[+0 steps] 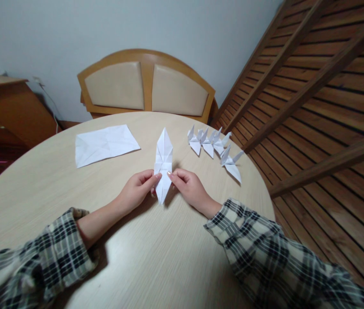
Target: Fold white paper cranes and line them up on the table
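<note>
Head: my left hand [138, 187] and right hand [191, 188] are pinching folded paper [163, 162], cranes [208, 148] sitting by the bench's [133, 257] right edge.

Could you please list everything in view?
table: one, pale wood, centre
folded paper: one, white, over mid-table
flat paper: one sheet or pile, white, table's left
paper birds: four visible, white, table's far right
padded backrest: one, brown-beige, behind table
wall: one, pale, background
cabinet: one, brown, far left
cord: one, whitish, by the cabinet
slatted panel: one, brown, right
plaid sleeves: two, black-and-cream, forearms
left hand: one, bare, folded paper's left edge
right hand: one, bare, folded paper's right edge
</note>
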`<state>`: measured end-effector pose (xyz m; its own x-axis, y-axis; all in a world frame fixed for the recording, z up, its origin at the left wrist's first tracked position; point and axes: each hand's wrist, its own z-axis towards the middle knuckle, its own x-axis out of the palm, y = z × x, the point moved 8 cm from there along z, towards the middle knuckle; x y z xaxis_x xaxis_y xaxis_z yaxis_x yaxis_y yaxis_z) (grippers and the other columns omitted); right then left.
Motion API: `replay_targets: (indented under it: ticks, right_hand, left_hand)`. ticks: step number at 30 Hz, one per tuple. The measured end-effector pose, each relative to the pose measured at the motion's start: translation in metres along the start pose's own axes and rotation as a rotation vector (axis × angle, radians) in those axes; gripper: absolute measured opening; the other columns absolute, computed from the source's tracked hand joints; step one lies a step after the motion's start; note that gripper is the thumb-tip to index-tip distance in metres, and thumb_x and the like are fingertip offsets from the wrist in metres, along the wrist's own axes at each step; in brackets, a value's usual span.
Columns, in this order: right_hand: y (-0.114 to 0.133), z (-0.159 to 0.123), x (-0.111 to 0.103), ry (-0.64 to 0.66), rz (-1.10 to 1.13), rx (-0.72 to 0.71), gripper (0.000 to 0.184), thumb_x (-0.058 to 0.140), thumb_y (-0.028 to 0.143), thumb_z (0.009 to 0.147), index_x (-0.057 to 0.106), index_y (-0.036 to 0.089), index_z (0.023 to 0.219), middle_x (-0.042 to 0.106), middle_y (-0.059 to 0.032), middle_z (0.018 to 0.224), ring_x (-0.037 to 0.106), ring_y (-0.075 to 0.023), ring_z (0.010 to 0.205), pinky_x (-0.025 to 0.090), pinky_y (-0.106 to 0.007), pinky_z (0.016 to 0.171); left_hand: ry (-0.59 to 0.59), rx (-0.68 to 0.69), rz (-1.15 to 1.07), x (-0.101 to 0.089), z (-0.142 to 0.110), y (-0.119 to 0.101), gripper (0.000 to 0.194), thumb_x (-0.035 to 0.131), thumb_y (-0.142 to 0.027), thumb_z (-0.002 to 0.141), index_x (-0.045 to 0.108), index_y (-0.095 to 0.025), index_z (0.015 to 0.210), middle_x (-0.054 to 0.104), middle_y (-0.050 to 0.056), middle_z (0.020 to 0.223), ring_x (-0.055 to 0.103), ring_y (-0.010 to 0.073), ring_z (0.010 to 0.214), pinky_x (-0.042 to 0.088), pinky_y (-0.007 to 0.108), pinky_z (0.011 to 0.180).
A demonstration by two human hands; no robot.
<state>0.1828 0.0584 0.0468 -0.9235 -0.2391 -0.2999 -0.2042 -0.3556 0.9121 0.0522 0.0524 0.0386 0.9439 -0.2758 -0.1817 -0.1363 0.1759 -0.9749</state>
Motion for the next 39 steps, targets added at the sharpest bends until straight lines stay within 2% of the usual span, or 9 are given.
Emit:
replay_targets:
  ticks: [7,16,19,23,26,28,31,33,39]
  right_hand:
    - [-0.001,0.005,-0.009,-0.082,0.11,0.018,0.033,0.052,0.049,0.089,0.051,0.02,0.073,0.048,0.0017,0.07,0.047,-0.0136,0.068,0.039,-0.027,0.065]
    - [0.002,0.003,-0.017,-0.172,0.14,0.011,0.034,0.061,0.05,0.084,0.05,0.021,0.069,0.044,0.0042,0.059,0.043,-0.0118,0.057,0.038,-0.026,0.055]
    - [0.002,0.004,-0.022,-0.218,0.168,0.022,0.032,0.061,0.051,0.083,0.053,0.021,0.074,0.052,0.0034,0.06,0.051,-0.0124,0.057,0.044,-0.027,0.057]
    - [0.004,0.004,-0.03,-0.317,0.181,0.004,0.028,0.062,0.047,0.084,0.054,0.021,0.079,0.062,0.0003,0.067,0.062,-0.0143,0.064,0.051,-0.03,0.066]
    - [0.007,0.002,-0.034,-0.352,0.207,-0.033,0.024,0.065,0.043,0.083,0.056,0.021,0.087,0.067,-0.0019,0.078,0.066,-0.016,0.074,0.054,-0.034,0.076]
    - [0.009,0.0,-0.034,-0.334,0.217,-0.063,0.023,0.066,0.042,0.084,0.058,0.021,0.092,0.069,-0.0045,0.089,0.068,-0.0177,0.084,0.054,-0.036,0.081]
    - [0.009,-0.002,-0.033,-0.283,0.199,-0.109,0.025,0.066,0.042,0.084,0.06,0.022,0.097,0.068,-0.0065,0.099,0.067,-0.019,0.093,0.054,-0.037,0.083]
    - [0.009,-0.003,-0.034,-0.285,0.147,-0.143,0.021,0.067,0.037,0.084,0.062,0.022,0.098,0.068,-0.0044,0.099,0.066,-0.0176,0.092,0.054,-0.037,0.085]
    - [0.019,-0.006,-0.03,-0.286,-0.026,-0.213,0.009,0.061,0.021,0.086,0.065,0.024,0.094,0.068,-0.0013,0.095,0.064,-0.0148,0.088,0.053,-0.033,0.084]
  left_hand:
    - [0.066,-0.004,0.116,0.006,-0.003,-0.003,0.036,0.054,-0.047,0.087,0.055,-0.017,0.067,0.048,-0.003,0.059,0.046,0.0118,0.057,0.038,0.023,0.055]
    - [0.037,-0.014,0.037,0.004,-0.003,0.0,0.03,0.059,-0.045,0.085,0.057,-0.016,0.078,0.054,-0.002,0.064,0.051,0.0116,0.058,0.043,0.023,0.055]
    - [-0.039,0.041,-0.007,-0.001,-0.002,-0.002,0.029,0.064,-0.041,0.082,0.057,-0.017,0.096,0.06,0.003,0.088,0.057,0.0145,0.074,0.05,0.025,0.062]
    - [-0.202,0.135,0.074,-0.014,-0.003,-0.012,0.038,0.067,-0.037,0.079,0.053,-0.02,0.11,0.056,0.008,0.116,0.056,0.0193,0.1,0.052,0.03,0.079]
    - [-0.325,0.181,0.121,-0.026,-0.006,-0.017,0.038,0.066,-0.037,0.08,0.052,-0.02,0.111,0.055,0.008,0.118,0.055,0.019,0.101,0.049,0.03,0.081]
    - [-0.367,0.21,0.112,-0.032,-0.008,-0.02,0.031,0.064,-0.036,0.083,0.054,-0.019,0.107,0.058,0.006,0.106,0.056,0.0168,0.092,0.048,0.029,0.08]
    - [-0.294,0.181,0.064,-0.028,-0.006,-0.017,0.021,0.058,-0.038,0.087,0.059,-0.018,0.09,0.06,0.002,0.083,0.056,0.015,0.077,0.046,0.027,0.074]
    - [-0.19,0.126,0.053,-0.019,-0.004,-0.014,0.028,0.053,-0.042,0.089,0.061,-0.017,0.079,0.062,0.003,0.077,0.057,0.0158,0.074,0.046,0.028,0.072]
    - [0.055,0.009,-0.016,0.004,0.0,-0.004,0.047,0.041,-0.052,0.092,0.071,-0.018,0.08,0.072,0.007,0.085,0.063,0.0221,0.084,0.048,0.034,0.083]
